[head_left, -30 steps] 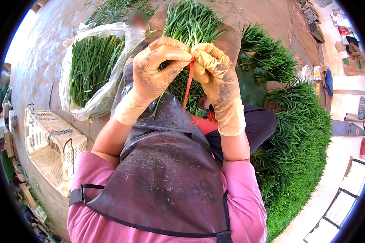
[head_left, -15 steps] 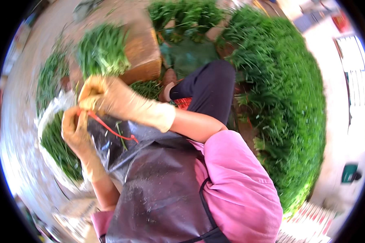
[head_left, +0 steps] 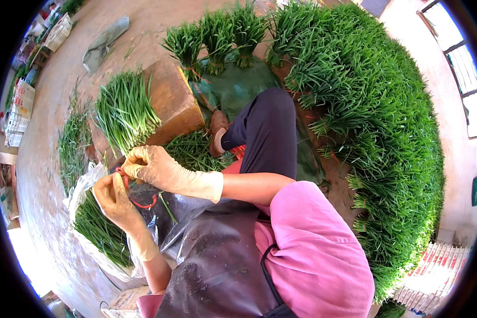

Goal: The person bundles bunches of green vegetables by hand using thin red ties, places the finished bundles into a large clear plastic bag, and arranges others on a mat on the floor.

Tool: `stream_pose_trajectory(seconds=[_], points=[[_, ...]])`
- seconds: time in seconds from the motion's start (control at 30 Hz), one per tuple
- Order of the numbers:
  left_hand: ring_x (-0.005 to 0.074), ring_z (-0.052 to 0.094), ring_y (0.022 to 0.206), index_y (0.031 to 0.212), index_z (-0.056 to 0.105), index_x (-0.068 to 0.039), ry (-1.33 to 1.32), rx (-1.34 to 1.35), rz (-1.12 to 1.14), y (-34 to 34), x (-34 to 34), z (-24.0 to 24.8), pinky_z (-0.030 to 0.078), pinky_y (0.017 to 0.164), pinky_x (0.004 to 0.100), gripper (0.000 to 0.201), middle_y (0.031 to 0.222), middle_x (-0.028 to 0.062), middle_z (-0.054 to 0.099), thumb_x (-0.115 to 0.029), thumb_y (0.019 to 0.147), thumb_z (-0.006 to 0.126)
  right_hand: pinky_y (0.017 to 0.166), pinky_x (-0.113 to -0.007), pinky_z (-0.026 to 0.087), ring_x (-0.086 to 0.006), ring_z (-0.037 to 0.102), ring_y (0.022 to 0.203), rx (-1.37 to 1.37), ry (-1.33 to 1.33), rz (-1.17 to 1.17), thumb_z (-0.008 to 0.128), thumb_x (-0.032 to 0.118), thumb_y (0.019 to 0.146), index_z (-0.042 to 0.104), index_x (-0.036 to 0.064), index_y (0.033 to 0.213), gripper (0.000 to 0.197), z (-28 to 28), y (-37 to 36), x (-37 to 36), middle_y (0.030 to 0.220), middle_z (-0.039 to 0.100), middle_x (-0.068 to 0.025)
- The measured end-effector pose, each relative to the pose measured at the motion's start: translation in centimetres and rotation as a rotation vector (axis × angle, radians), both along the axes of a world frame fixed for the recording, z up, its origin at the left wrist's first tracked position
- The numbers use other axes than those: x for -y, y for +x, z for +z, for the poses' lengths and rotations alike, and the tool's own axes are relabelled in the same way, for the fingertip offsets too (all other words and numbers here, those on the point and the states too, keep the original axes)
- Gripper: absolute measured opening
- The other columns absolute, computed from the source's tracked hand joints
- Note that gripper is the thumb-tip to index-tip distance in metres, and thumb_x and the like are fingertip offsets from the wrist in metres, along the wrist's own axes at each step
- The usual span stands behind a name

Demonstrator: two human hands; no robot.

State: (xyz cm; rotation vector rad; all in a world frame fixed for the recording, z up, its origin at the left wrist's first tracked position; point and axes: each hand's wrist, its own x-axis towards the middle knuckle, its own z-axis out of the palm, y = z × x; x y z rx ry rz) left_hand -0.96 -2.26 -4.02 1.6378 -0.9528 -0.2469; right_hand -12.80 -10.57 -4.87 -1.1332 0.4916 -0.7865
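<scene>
1. Bare, dusty concrete floor (head_left: pixel 63 69) fills the head view's upper left, strewn with loose green stalks; from my remote seat I see a wide bank of bundled green chives (head_left: pixel 387 132) curving down the right side, leaving only a narrow lane of dark ground sheet beside the seated person's dark-trousered leg (head_left: pixel 265 132).
2. Both hands wear thin, tan, wrinkled gloves. My left hand (head_left: pixel 114 199) is pinched shut on a thin red rubber band (head_left: pixel 138 201), which loops down between the two hands.
3. My right hand (head_left: pixel 153 167) is curled closed on the band's upper end, just beside the left thumb.
4. A loose bunch of chives (head_left: pixel 124 111) lies across a squarish brown block (head_left: pixel 172 100) directly above the hands.
5. A clear plastic bag (head_left: pixel 82 193), crinkled and glossy, holds more chives at the lower left, touching the left wrist; a dark, shiny apron (head_left: pixel 217 265) covers the lap.
</scene>
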Motion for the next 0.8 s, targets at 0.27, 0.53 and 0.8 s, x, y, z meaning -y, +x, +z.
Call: stream_pose_trajectory(seconds=[0.27, 0.53, 0.8], points=[[0.0159, 0.063, 0.094, 0.112, 0.065, 0.003, 0.042, -0.040, -0.099, -1.1, 0.0, 0.8, 0.052, 0.082, 0.0274, 0.023, 0.108, 0.0107, 0.066, -0.009, 0.092, 0.065, 0.064, -0.024, 0.049, -0.0090, 0.059, 0.072, 0.155, 0.137, 0.057, 0.062, 0.019, 0.092, 0.065, 0.0002, 0.091, 0.019, -0.7, 0.1, 0.5, 0.079, 0.063, -0.0012], [0.0121, 0.054, 0.085, 0.113, 0.060, 0.001, 0.034, -0.425, -0.206, 0.2, 0.4, -0.4, 0.044, 0.080, 0.0252, 0.030, 0.093, 0.0039, 0.058, -0.022, 0.095, 0.063, 0.055, -0.025, 0.043, -0.0095, 0.055, 0.059, 0.205, 0.241, 0.151, 0.064, 0.021, 0.090, 0.067, 0.0063, 0.084, 0.016, -2.1, 0.4, 1.5, 0.069, 0.063, 0.0005], [0.0199, 0.063, 0.101, 0.111, 0.058, 0.006, 0.114, -0.168, -0.164, 0.0, 1.8, -0.6, 0.051, 0.092, 0.0304, 0.029, 0.112, 0.0148, 0.063, -0.019, 0.097, 0.059, 0.055, -0.025, 0.039, -0.0080, 0.052, 0.062, 0.203, 0.265, 0.040, 0.069, 0.022, 0.087, 0.066, 0.0086, 0.082, 0.015, -1.5, 0.5, 1.6, 0.070, 0.060, 0.0032]])
